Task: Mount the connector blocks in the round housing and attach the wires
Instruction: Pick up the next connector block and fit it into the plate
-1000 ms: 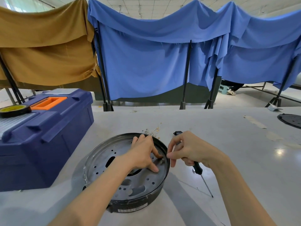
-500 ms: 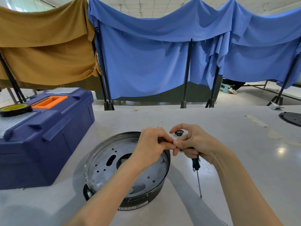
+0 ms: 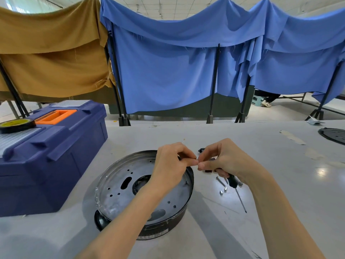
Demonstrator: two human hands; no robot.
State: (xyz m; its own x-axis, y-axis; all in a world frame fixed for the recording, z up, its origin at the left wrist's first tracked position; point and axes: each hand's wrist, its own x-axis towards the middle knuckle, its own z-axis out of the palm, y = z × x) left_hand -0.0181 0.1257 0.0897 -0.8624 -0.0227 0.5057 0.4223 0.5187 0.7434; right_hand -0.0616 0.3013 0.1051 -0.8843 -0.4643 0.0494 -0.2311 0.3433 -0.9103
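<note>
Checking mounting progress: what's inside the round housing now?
Round housing: perforated floor, one small screw visible. Left hand and forearm cover the right part.

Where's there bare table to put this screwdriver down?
Widest bare table is right of your right forearm, toward the black disc. Also bare: the strip between the round housing and the far edge. Crowded: screws and nuts beneath the right hand, and the toolbox hems the housing's left.

- A blue toolbox (image 3: 56,146) with an orange handle (image 3: 56,115) sits at the left of the grey surface (image 3: 280,174), with a black tape roll (image 3: 16,125) on its lid.
- Brown cloth (image 3: 50,58) hangs far left and blue cloth (image 3: 164,71) far right, over black poles (image 3: 213,81).
- A black round disc (image 3: 334,135) lies at the far right edge.
</note>
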